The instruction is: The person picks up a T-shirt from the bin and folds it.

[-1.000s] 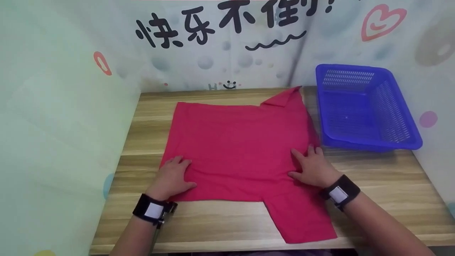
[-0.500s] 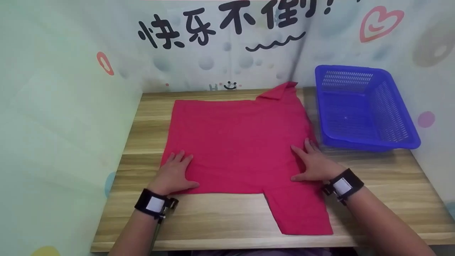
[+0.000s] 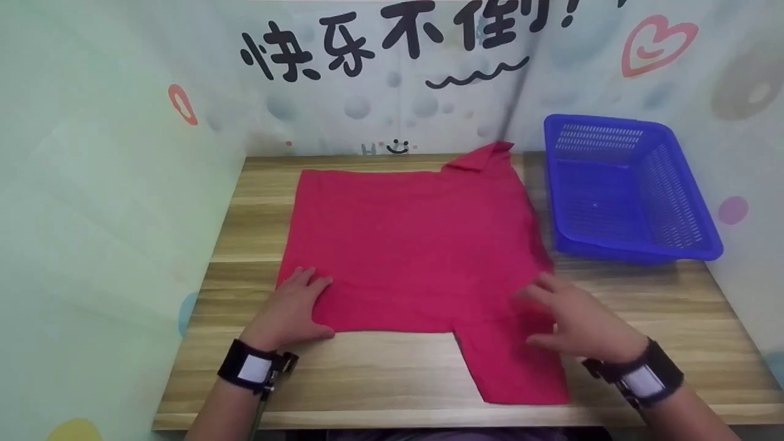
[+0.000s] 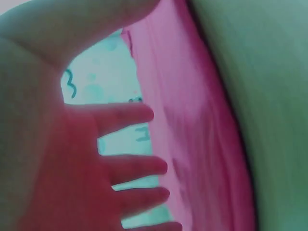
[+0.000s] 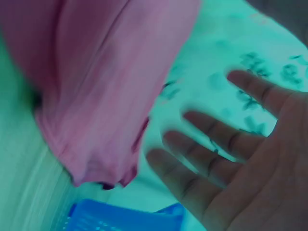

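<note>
A red T-shirt [image 3: 404, 245] lies sideways, spread almost flat across the wooden table. One sleeve [image 3: 517, 370] points toward the front edge; at the far right the cloth has a folded-over corner [image 3: 481, 160]. My left hand [image 3: 291, 309] rests on the shirt's near left corner, fingers spread and thumb along the near edge. Over the shirt's right side, close to the near sleeve, is my right hand [image 3: 582, 321], slightly blurred. In the right wrist view its extended fingers [image 5: 183, 178] appear apart from the cloth, holding nothing.
A blue plastic basket [image 3: 554, 184] with slotted sides stands at the back right, beside the shirt. Printed sheets [image 3: 343, 131] wall the table [image 3: 380, 380] at the back and both sides. Each wrist wears a black strap with a camera.
The shirt has shifted slightly away from the front edge and its near folds have smoothed. My right hand has come off the right edge, moving back toward the front right. The left hand stays on the corner.
</note>
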Motion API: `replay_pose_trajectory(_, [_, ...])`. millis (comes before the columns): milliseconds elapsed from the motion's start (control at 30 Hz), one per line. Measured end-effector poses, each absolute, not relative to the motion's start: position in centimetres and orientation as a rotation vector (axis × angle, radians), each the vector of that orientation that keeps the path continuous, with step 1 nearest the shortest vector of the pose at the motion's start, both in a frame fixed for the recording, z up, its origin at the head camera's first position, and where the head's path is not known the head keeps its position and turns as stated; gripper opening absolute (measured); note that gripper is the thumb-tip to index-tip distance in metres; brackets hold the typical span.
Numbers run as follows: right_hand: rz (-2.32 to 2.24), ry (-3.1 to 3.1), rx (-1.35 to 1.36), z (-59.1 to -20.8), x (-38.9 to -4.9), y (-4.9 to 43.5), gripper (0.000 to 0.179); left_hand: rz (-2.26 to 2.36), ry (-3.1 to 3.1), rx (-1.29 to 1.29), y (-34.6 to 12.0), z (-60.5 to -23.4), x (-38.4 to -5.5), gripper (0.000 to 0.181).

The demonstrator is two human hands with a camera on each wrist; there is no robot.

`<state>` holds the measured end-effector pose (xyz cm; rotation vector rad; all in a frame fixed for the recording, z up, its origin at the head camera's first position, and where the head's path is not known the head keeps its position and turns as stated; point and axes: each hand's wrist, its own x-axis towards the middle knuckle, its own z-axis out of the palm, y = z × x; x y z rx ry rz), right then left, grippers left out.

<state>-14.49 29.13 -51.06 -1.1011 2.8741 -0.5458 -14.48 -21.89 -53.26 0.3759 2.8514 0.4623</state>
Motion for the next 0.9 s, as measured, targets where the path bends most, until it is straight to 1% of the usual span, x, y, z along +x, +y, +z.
replay_pose_trajectory(33, [-0.552,2.847,-1.174,-51.0,-13.2,29.2,0.064,0.457,2.869,0.392,-22.1,-53.2,-14.2,0.079])
replay_pose_trajectory(100, [-0.546,2.771,-1.297,-51.4,-11.1,29.2,0.055,0.444,2.895,0.414,-22.5,-53.1,-13.7,0.055])
replay_pose_trajectory(167, [-0.52,2.714,-1.356,-52.1,-9.5,29.1,0.056,0.425,2.907,0.429,-22.8,-53.0,-13.4,0.032])
replay_pose_trajectory(200, [-0.491,2.707,-1.369,-52.5,-9.0,29.0,0.058,0.417,2.905,0.43,-22.9,-53.1,-13.2,0.025])
replay_pose_trajectory(233, [-0.46,2.713,-1.375,-52.9,-8.6,28.9,0.059,0.413,2.902,0.428,-23.0,-53.1,-13.1,0.023])
replay_pose_trajectory(333, [-0.403,2.746,-1.387,-54.0,-8.1,28.9,0.054,0.399,2.896,0.417,-23.1,-53.3,-12.9,0.026])
replay_pose_trajectory(467, [-0.431,2.781,-1.444,-54.8,-8.3,29.1,0.038,0.383,2.924,0.409,-22.8,-53.6,-12.8,0.029])
replay_pose_trajectory(567, [-0.489,2.812,-1.459,-54.9,-8.6,29.2,0.032,0.392,2.957,0.415,-22.6,-53.7,-12.9,0.029])
replay_pose_trajectory(800, [-0.696,2.853,-1.246,-54.9,-8.8,30.3,0.038,0.446,3.001,0.476,-22.7,-54.0,-12.8,0.027])
replay_pose_trajectory(900, [-0.794,2.894,-1.228,-55.0,-9.1,30.6,0.039,0.507,2.996,0.468,-23.0,-54.0,-12.5,0.026])
